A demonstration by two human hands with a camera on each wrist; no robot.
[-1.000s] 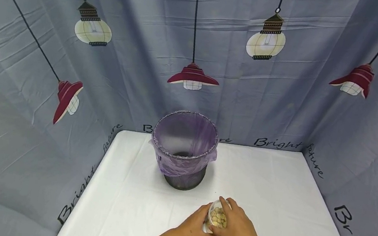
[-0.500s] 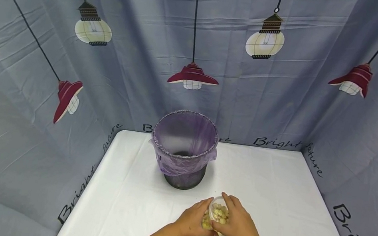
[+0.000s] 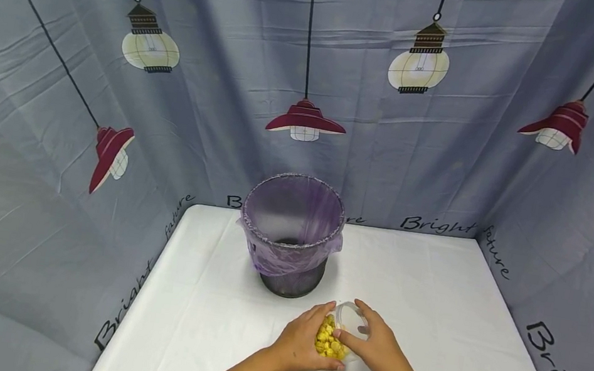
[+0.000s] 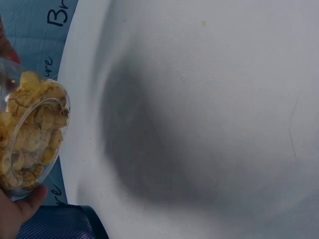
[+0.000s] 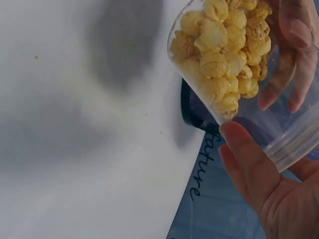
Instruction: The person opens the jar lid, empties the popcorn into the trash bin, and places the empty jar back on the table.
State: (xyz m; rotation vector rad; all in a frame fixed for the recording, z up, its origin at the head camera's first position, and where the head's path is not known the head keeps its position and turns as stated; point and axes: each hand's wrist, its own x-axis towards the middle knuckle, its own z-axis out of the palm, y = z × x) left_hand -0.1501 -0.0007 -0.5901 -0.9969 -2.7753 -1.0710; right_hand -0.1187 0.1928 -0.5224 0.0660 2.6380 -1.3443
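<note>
A clear plastic jar of yellow popcorn (image 3: 330, 340) is held tilted between both hands above the white table. My left hand (image 3: 303, 342) grips its left side, fingers along the far side and thumb at the near side. Over at the rimmed right end, my right hand (image 3: 379, 349) holds the jar between thumb and fingers. The popcorn (image 5: 214, 59) lies gathered toward the base, and the part by the ridged rim (image 5: 294, 142) shows clear. In the left wrist view the round base (image 4: 37, 139) faces the camera, with fingertips (image 4: 32, 201) at its lower edge.
A dark mesh wastebasket (image 3: 291, 283) lined with a purple bag (image 3: 286, 260) stands behind the hands, left of the jar. The white tablecloth (image 3: 430, 293) reaches a grey-blue curtain (image 3: 217, 104) printed with lamps. A few tiny specks dot the cloth.
The jar has been turned: its round end, full of popcorn before, now shows clear, and the popcorn has shifted toward my left hand. Both hands have moved slightly up in the view.
</note>
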